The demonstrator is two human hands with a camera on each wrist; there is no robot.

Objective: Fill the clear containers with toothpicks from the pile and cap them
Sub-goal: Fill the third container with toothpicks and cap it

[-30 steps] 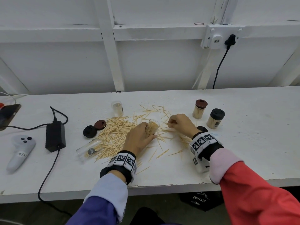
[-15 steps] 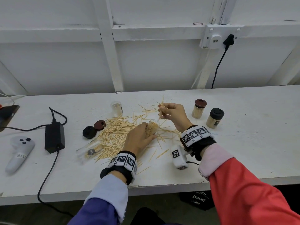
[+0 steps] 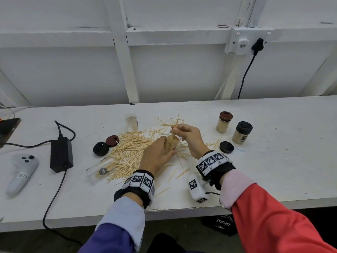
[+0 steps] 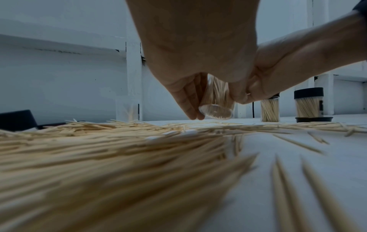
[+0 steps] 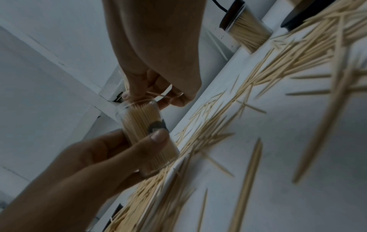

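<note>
My left hand [image 3: 158,155] grips a clear container [image 3: 172,143] nearly full of toothpicks, tilted a little above the table; the left wrist view shows its base [image 4: 216,111] off the surface. My right hand [image 3: 187,133] pinches a few toothpicks [image 3: 176,123] right over the container's mouth [image 5: 139,104]. The toothpick pile [image 3: 129,152] spreads left of my hands. An uncapped clear container [image 3: 131,122] stands behind the pile, and another [image 3: 100,169] lies on its side at the pile's front left. Loose caps: black [image 3: 100,148], maroon [image 3: 111,140], black [image 3: 226,147].
Two capped, filled containers stand at the right: maroon-capped [image 3: 224,122] and black-capped [image 3: 242,132]. A black power adapter [image 3: 61,154] with its cable and a white controller [image 3: 21,171] lie at the left. A white tagged device [image 3: 197,188] hangs by my right wrist near the table's front edge [image 3: 182,210].
My right hand rose from the table with a pinch of toothpicks and came over the container's mouth. My left hand kept hold of the container.
</note>
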